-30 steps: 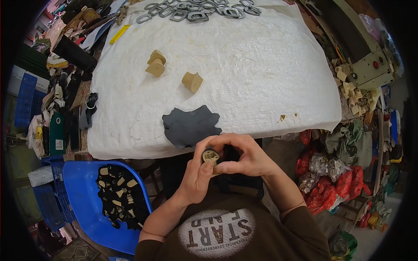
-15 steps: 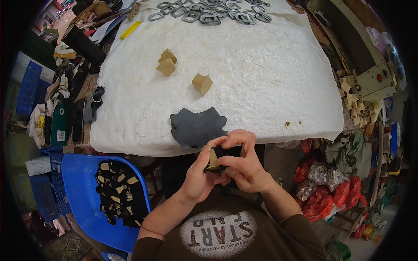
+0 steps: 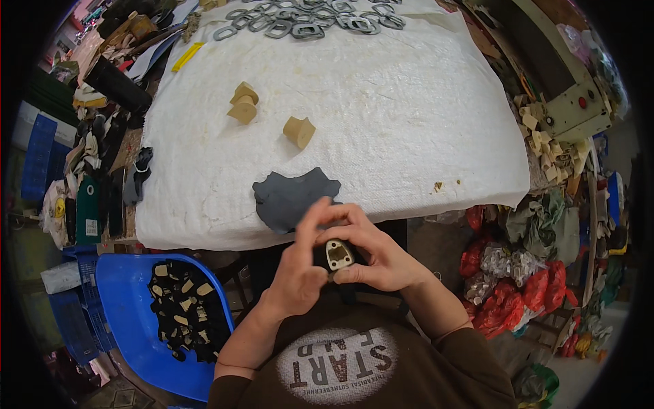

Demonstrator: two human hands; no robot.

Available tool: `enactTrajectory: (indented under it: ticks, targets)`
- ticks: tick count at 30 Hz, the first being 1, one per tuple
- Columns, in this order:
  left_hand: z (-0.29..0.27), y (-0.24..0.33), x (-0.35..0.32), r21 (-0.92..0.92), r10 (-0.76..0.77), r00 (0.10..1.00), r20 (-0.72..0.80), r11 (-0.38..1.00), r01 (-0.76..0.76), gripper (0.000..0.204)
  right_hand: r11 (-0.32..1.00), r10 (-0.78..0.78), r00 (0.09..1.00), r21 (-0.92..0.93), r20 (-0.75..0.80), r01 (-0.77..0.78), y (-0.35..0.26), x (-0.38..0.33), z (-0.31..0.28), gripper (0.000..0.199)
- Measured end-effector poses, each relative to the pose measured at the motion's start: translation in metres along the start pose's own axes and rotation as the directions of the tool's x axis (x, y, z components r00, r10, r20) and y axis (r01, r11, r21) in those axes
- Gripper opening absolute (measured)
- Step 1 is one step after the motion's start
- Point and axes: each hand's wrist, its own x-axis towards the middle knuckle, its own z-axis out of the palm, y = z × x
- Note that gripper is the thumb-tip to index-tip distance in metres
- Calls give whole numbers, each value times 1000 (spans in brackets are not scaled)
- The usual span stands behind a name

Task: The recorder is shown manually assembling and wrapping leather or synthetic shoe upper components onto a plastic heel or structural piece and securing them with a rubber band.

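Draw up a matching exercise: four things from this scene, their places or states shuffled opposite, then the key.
Things:
1. Pale holed piece
2. Dark grey sheet
3. Blue tub
4. Grey rings

Places or states:
A. Containing black and tan pieces
B. At the far end of the white cover
C. Held in the right hand
D. By the cover's near edge

Pairs: 1-C, 2-D, 3-A, 4-B

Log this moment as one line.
right hand: holds hollow beige piece; left hand: beside it, contact unclear; on white cover: dark grey sheet, beige blocks

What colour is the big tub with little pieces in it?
The tub is bright blue; see the head view.
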Motion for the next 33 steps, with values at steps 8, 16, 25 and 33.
enactTrajectory:
  ticks: [8, 16, 25, 33]
  targets:
    - [5, -6, -4, -407, -237, 971, -19, 889, 209, 51, 925, -141, 984, -368, -111, 91, 0, 2, 7, 53]
    - [28, 2, -7, -601, -361, 886, -292, 790, 124, 48, 988, 31, 999, 152, 39, -37, 5, 0, 11, 49]
    - [28, -18, -12, -287, -197, 910, -365, 954, 91, 36, 989, -114, 976, 70, -184, 129, 15, 3, 32, 31]
    - [17, -7, -6, -546, -221, 974, 45, 811, 209, 69, 910, 156, 975, 406, -161, -78, 2, 19, 4, 23]
